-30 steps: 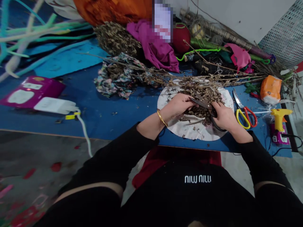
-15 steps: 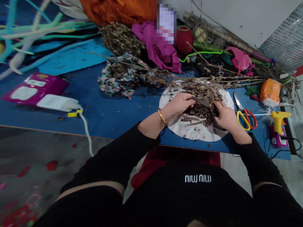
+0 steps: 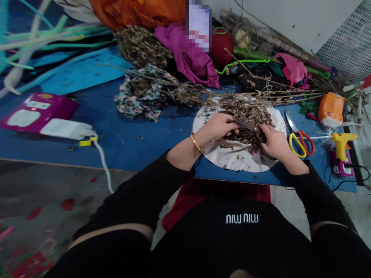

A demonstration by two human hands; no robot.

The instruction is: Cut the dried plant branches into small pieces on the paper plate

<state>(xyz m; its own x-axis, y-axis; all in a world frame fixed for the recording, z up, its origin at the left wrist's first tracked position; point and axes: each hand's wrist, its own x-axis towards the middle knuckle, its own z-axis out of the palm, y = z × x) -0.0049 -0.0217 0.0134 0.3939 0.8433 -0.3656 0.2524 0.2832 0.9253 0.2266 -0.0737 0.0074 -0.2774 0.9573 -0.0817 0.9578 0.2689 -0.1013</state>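
My right hand (image 3: pixel 272 141) is closed round the dark handles of a pair of scissors (image 3: pixel 247 124), whose blades point left. At the blade tips, my left hand (image 3: pixel 222 127) is pinched, with its thumb and fingertips together; what lies between them is too small to make out, though it may be a bit of dried plant. Under both hands a heap of dry, crumbled leaves (image 3: pixel 246 137) rests on a round white cloth (image 3: pixel 223 160). Long dried stems (image 3: pixel 208 92) run across the far edge of this cloth.
Red-and-yellow-handled scissors (image 3: pixel 301 144), a yellow glue gun (image 3: pixel 343 143) and an orange packet (image 3: pixel 332 108) lie to the right. Purple fabric (image 3: pixel 193 61), a patterned cloth bundle (image 3: pixel 137 96) and dried leaves fill the back. A purple box with a white power strip (image 3: pixel 65 127) sits left.
The whole view has shifted slightly. My hands and the scissors keep nearly the same place over the leaves; the blades look a little changed in angle.
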